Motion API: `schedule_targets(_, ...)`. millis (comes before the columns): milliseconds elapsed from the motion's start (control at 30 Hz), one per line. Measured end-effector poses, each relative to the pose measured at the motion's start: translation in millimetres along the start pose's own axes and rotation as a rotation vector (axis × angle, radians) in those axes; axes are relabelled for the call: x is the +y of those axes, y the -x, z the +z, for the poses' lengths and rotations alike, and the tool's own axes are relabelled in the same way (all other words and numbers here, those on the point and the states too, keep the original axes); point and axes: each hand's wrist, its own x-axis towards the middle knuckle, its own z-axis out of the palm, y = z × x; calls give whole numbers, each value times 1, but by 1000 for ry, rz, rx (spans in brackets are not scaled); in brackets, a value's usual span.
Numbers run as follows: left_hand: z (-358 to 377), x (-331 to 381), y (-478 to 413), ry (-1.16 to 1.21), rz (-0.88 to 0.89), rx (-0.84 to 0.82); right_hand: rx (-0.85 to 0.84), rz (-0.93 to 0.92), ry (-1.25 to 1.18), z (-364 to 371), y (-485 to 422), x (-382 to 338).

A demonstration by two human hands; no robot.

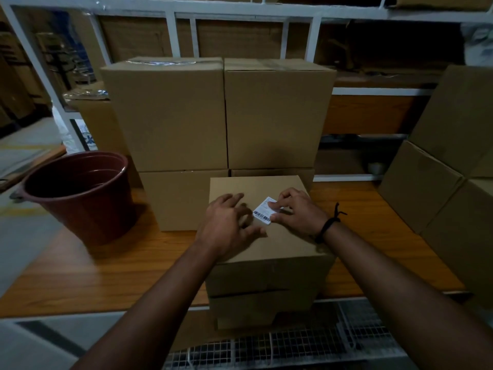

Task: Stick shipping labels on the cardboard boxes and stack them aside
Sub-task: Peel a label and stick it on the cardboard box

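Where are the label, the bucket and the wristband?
label (261,215): head view, its barcode end.
bucket (88,209): head view, its outer wall.
wristband (326,227): head view, the black band itself.

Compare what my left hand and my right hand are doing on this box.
The left hand lies spread on bare cardboard beside the label; the right hand has finger and thumb on the label itself. The right wrist wears a black cord; the left wrist is bare. Both rest on top of the same box.
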Motion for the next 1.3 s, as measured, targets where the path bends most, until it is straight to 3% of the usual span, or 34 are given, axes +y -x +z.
schedule_targets(333,2,0,2,-69,65,48,-6,-16,12,-2,2,-2)
schedule_targets(1067,2,-2,3,-69,214,-88,-108,-41,-99,-9,-6,10)
schedule_targets(1300,-5,-15,0,168,98,-134,-81,-8,-199,-9,-7,15)
